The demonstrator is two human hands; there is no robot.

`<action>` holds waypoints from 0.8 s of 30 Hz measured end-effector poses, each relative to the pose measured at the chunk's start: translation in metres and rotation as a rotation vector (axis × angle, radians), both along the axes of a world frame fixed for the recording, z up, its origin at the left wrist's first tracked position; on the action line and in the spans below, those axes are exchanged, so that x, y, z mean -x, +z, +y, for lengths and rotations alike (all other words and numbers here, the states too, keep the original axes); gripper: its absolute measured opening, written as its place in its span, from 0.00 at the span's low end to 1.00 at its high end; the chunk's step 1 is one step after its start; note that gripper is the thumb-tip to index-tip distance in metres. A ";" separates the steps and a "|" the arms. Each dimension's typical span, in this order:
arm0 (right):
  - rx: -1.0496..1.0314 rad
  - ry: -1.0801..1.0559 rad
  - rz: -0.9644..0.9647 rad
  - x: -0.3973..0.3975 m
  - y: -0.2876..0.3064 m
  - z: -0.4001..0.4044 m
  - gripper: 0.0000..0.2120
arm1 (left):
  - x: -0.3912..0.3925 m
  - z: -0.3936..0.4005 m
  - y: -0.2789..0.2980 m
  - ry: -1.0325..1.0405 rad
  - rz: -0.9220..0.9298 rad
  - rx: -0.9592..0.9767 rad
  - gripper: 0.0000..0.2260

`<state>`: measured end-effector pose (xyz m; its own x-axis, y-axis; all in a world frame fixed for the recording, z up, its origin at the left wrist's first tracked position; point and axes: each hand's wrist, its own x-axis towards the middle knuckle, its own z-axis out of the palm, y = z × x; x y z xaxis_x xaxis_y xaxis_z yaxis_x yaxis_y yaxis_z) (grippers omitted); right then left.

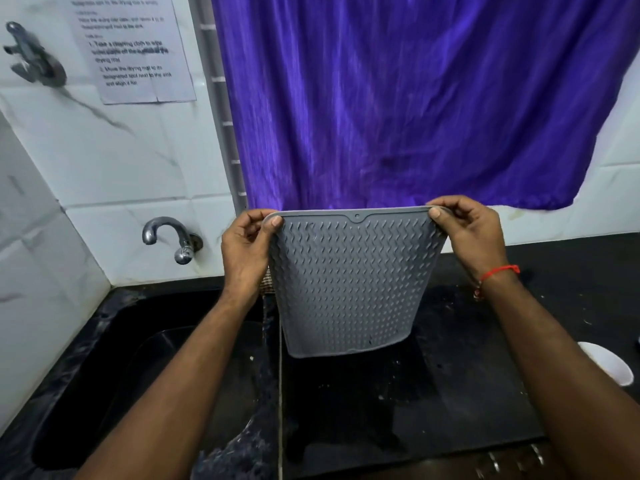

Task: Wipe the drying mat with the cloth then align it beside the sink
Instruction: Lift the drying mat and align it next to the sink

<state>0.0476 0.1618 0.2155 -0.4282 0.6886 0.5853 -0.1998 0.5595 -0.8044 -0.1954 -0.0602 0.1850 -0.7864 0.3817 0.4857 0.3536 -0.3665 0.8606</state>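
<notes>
A grey ribbed drying mat hangs upright in the air above the black counter, just right of the sink. My left hand pinches its top left corner. My right hand pinches its top right corner, a red thread on that wrist. A dark purple cloth lies bunched on the sink's near right edge, below the mat; neither hand touches it.
A purple curtain hangs behind the mat. A chrome tap sticks out of the tiled wall over the sink, with a second tap and a printed sheet higher up. A white cup lies at the counter's right.
</notes>
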 end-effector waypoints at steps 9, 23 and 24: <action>0.058 0.049 -0.084 0.007 -0.031 0.008 0.06 | 0.003 -0.007 -0.035 -0.015 -0.058 0.046 0.04; 0.075 0.128 -0.208 0.047 -0.055 0.040 0.07 | 0.027 0.016 -0.056 0.056 -0.187 0.090 0.05; 0.060 0.135 -0.191 0.045 -0.051 0.040 0.07 | 0.026 0.014 -0.054 0.065 -0.174 0.076 0.05</action>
<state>0.0023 0.2019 0.1643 -0.6175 0.6485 0.4452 -0.1111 0.4884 -0.8655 -0.2217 -0.0462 0.1312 -0.8800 0.3581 0.3121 0.2181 -0.2792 0.9351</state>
